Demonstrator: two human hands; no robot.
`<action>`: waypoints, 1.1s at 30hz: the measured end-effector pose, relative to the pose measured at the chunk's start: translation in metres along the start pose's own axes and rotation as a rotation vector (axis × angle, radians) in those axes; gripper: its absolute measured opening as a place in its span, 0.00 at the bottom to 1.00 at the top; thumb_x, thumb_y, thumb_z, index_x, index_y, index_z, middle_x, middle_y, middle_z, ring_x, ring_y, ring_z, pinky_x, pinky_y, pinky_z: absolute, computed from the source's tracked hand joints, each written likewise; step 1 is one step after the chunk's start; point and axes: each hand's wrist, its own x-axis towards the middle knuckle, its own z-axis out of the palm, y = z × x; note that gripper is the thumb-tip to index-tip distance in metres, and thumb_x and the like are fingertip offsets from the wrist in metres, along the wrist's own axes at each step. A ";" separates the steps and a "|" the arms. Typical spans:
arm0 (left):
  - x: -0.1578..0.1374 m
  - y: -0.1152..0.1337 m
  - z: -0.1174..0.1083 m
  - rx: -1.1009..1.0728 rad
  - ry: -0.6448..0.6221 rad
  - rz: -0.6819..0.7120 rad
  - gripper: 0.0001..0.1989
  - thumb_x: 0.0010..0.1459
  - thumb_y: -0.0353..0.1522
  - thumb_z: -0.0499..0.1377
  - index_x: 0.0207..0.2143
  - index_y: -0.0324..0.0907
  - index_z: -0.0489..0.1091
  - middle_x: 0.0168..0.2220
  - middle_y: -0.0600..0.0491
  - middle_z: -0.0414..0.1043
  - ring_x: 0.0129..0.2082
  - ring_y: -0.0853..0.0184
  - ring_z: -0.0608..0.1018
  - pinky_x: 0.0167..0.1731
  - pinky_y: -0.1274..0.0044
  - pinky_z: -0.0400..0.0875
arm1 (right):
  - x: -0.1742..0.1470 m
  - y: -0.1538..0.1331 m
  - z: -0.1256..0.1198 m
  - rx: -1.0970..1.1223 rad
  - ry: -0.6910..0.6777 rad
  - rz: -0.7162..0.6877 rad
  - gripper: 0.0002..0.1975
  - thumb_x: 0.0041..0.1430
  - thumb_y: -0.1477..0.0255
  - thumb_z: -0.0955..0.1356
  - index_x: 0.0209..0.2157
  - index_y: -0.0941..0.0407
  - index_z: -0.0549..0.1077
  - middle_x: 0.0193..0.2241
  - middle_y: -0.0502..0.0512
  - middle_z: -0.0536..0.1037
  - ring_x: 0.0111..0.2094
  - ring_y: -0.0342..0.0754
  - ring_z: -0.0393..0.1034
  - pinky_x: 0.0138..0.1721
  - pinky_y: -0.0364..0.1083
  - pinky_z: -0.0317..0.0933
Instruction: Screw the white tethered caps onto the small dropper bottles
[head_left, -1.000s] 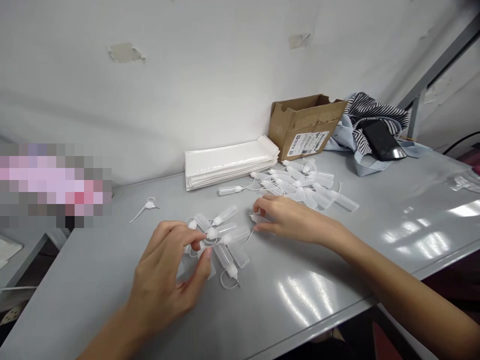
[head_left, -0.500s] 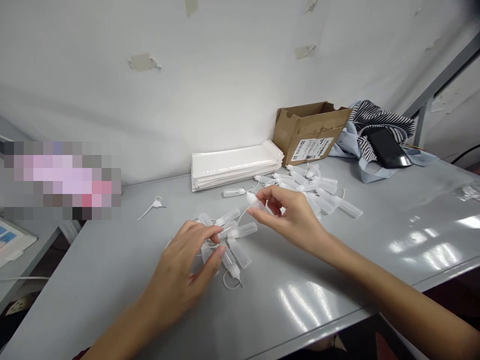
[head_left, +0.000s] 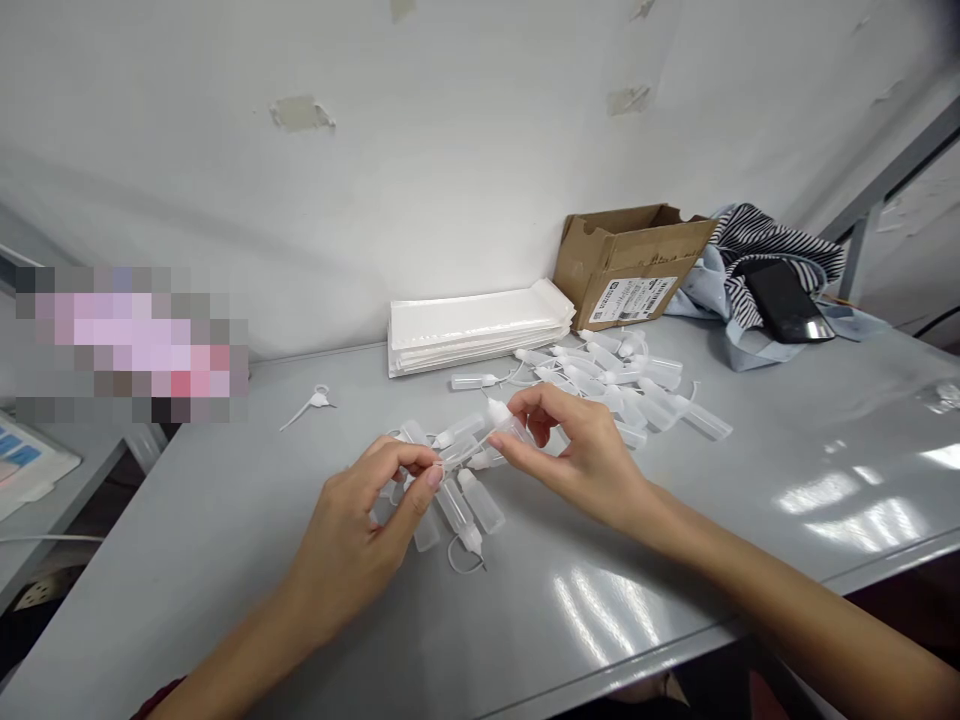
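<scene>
My right hand grips a small translucent needle-tip bottle between thumb and fingers, its white cap and thin metal tip pointing up and left. A thin white strap runs from that cap toward my left hand, whose thumb and index finger are pinched on the strap's end. Below and around my left fingertips lies a loose group of similar bottles, among them a bottle lying on its side. Behind my right hand a second pile includes a bottle at its right edge. Some bottles are hidden by my hands.
A stack of white padded envelopes lies against the wall beside an open cardboard box. To the right, a black phone rests on striped cloth. A lone needle cap with strap lies left on the grey table.
My left thumb and index finger have closed on the strap of the bottle in my right hand. The right hand keeps its hold on the bottle. The view has shifted slightly.
</scene>
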 end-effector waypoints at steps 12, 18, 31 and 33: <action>-0.002 -0.003 0.000 0.021 0.036 0.031 0.06 0.61 0.35 0.54 0.36 0.47 0.70 0.31 0.57 0.73 0.29 0.69 0.74 0.22 0.81 0.66 | -0.002 -0.008 -0.007 0.109 -0.363 -0.040 0.06 0.57 0.69 0.69 0.35 0.58 0.71 0.28 0.49 0.71 0.29 0.43 0.65 0.33 0.42 0.60; -0.001 -0.002 -0.001 0.009 0.041 0.146 0.05 0.61 0.31 0.54 0.37 0.47 0.70 0.32 0.58 0.74 0.32 0.70 0.74 0.30 0.80 0.68 | -0.001 -0.012 -0.009 0.136 -0.407 -0.020 0.07 0.57 0.70 0.69 0.35 0.59 0.72 0.28 0.49 0.70 0.30 0.42 0.65 0.31 0.40 0.59; -0.002 -0.002 0.000 -0.012 0.034 0.182 0.06 0.61 0.28 0.55 0.39 0.44 0.70 0.33 0.56 0.73 0.36 0.69 0.73 0.34 0.79 0.67 | -0.002 -0.013 -0.009 0.200 -0.409 -0.006 0.08 0.58 0.69 0.69 0.35 0.61 0.73 0.26 0.49 0.69 0.29 0.41 0.63 0.32 0.41 0.58; -0.002 -0.003 0.000 -0.004 0.032 0.202 0.06 0.61 0.28 0.55 0.39 0.44 0.70 0.33 0.56 0.73 0.36 0.69 0.73 0.35 0.79 0.67 | -0.002 -0.013 -0.009 0.208 -0.413 -0.004 0.08 0.58 0.70 0.69 0.35 0.61 0.73 0.26 0.49 0.69 0.28 0.41 0.63 0.32 0.41 0.58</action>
